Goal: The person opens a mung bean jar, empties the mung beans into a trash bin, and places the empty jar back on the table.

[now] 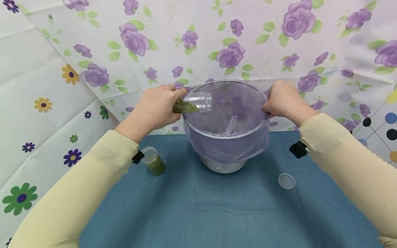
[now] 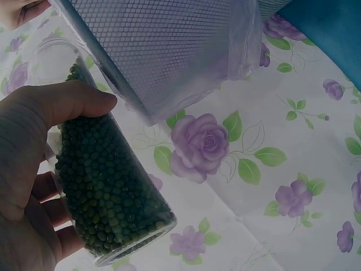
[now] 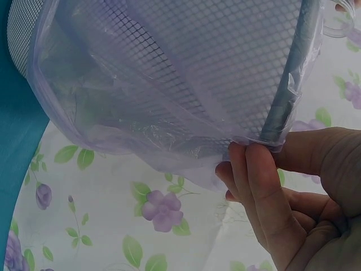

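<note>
My left hand point(image 1: 161, 105) grips a clear plastic jar point(image 2: 113, 186) part-filled with mung beans point(image 1: 186, 106). The jar lies nearly on its side, its uncapped mouth over the left rim of a mesh wastebasket point(image 1: 224, 167). A thin purple trash bag point(image 1: 229, 148) lines the basket and is folded down over the rim. My right hand point(image 1: 283, 101) pinches the bag at the basket's right rim, thumb on one side and fingers on the other, as the right wrist view point(image 3: 265, 186) shows. The beans lie in the closed-end half of the jar.
A second jar point(image 1: 154, 162) of beans stands on the blue cloth point(image 1: 198, 213) left of the basket. A round translucent lid point(image 1: 286, 181) lies on the cloth at the right. Behind the basket hangs a flowered sheet point(image 1: 186, 62).
</note>
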Demonstrator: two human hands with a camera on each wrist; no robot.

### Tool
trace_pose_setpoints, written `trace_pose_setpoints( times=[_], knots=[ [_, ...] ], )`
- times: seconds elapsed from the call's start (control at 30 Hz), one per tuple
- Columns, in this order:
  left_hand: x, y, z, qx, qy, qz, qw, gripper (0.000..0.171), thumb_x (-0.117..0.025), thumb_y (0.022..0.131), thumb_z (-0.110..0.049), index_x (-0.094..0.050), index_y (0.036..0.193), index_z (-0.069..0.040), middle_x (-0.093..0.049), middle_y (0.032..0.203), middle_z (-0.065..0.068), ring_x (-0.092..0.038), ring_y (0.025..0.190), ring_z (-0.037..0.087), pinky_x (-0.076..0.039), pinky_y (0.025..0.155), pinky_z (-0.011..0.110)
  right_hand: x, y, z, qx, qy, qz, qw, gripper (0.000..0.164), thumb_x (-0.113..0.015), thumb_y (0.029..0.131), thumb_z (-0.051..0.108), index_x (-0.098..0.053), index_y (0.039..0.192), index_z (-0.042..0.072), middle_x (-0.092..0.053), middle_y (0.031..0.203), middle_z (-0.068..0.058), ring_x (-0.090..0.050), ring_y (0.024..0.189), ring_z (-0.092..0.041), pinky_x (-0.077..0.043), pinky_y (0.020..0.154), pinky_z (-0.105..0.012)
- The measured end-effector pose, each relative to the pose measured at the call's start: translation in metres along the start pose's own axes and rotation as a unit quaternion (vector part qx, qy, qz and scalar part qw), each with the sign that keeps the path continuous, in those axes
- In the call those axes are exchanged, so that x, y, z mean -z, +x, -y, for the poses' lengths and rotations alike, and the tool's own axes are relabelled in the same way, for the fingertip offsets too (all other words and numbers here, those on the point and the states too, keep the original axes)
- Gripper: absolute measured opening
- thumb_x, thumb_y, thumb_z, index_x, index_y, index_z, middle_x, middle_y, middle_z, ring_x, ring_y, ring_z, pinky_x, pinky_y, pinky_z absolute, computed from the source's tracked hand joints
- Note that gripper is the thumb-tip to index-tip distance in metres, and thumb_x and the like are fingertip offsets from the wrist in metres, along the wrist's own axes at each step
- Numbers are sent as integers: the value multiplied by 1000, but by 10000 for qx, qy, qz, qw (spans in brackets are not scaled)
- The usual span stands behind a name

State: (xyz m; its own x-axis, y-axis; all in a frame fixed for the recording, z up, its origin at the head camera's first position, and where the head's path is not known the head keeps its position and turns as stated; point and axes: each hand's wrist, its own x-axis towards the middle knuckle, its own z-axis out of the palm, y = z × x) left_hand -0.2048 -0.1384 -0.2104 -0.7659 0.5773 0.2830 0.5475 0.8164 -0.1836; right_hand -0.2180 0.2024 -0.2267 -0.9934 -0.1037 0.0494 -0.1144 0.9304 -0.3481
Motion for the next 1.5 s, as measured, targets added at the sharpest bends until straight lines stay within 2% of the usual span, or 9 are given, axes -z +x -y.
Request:
trace_pose_setpoints(
  times=[0.73, 1.07, 1.27, 1.5],
  knots=[
    [1, -1, 0, -49, 79, 59, 9999, 57, -76, 70, -25, -58, 124, -19, -61, 97, 6, -59, 83, 25, -51, 64, 44, -1, 0, -1, 10, 55, 6, 10000, 18, -63, 67, 12, -63, 50, 6, -57, 42, -1, -52, 39, -17, -39, 40, -29],
    [1, -1, 1, -96, 137, 16, 9999, 50, -75, 70, -23, -59, 118, -19, -60, 94, 4, -58, 80, 24, -50, 61, 42, -1, 0, -1, 0, 40, -21, 10000, 18, -63, 66, 11, -61, 49, 7, -56, 42, -1, -52, 39, -17, -39, 40, -29],
    [0, 0, 0, -90, 183, 27, 9998, 51, -75, 71, -25, -60, 119, -19, -62, 97, 5, -59, 82, 24, -52, 64, 44, -1, 0, -1, 16, 28, -51, 10000, 18, -63, 66, 11, -62, 49, 7, -56, 42, -1, -53, 39, -18, -40, 40, -29],
    [0, 0, 0, -96, 227, 28, 9997, 50, -76, 70, -26, -60, 118, -20, -61, 93, 4, -59, 79, 23, -51, 61, 43, -1, 0, 0, 6, 13, -31, 10000, 18, -63, 66, 12, -62, 49, 7, -56, 42, -1, -52, 40, -18, -40, 40, -29]
  ],
)
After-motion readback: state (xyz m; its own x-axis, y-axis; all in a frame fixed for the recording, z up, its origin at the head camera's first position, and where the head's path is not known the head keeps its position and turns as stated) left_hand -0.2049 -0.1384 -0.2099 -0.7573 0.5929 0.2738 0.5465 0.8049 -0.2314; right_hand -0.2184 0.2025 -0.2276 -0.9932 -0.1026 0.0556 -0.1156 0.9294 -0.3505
